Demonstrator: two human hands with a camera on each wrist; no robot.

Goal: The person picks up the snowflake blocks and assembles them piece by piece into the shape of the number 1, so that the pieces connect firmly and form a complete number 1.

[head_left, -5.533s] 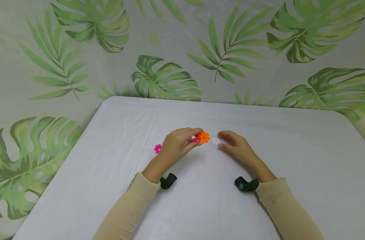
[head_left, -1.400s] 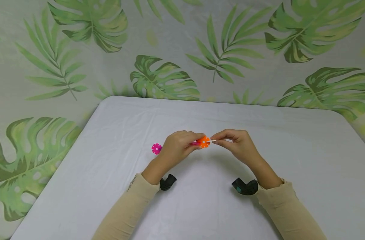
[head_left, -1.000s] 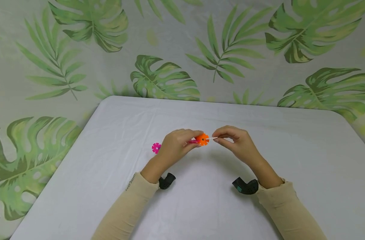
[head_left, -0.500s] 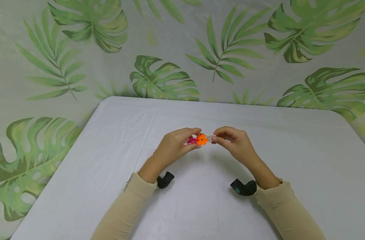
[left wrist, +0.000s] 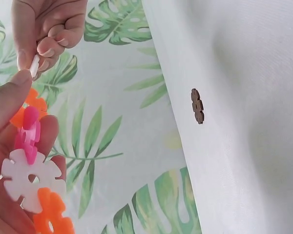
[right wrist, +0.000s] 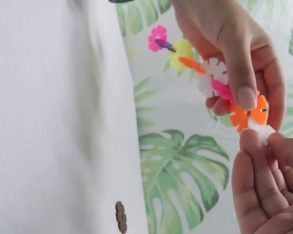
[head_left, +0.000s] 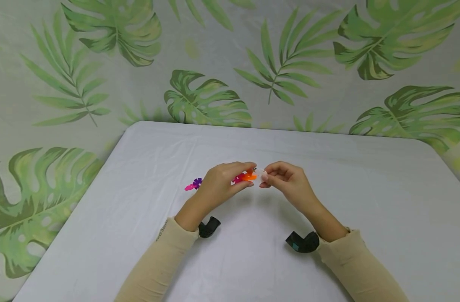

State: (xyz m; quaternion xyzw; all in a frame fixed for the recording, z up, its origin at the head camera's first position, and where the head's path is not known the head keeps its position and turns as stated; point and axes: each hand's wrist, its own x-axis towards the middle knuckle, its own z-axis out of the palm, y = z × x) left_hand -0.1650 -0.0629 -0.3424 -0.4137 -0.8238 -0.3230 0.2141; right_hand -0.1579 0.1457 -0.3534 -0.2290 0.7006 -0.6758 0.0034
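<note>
A chain of notched plastic snowflake discs (right wrist: 179, 59) runs through my left hand (head_left: 222, 184), whose thumb and fingers grip it near its right end. The right wrist view shows pink, purple, yellow, orange and white discs slotted together. An orange disc (right wrist: 238, 120) sits at the chain's right end. My right hand (head_left: 288, 180) pinches a white disc (right wrist: 260, 128) by its edge, right against that orange disc. How deeply the two are joined is hidden by the fingers. The chain's far end, a pink disc (head_left: 190, 187), pokes out left behind my left hand.
A white cloth covers the table (head_left: 347, 184). A small brown snowflake-shaped piece (left wrist: 198, 106) shows on the white surface in both wrist views. Leaf-printed cloth (head_left: 199, 46) hangs behind the table. A black wrist camera (head_left: 302, 242) sticks out from the right cuff.
My right hand has come left with the white disc, which met the orange one. The chain has turned in my left hand, so the orange disc now appears nearly edge-on.
</note>
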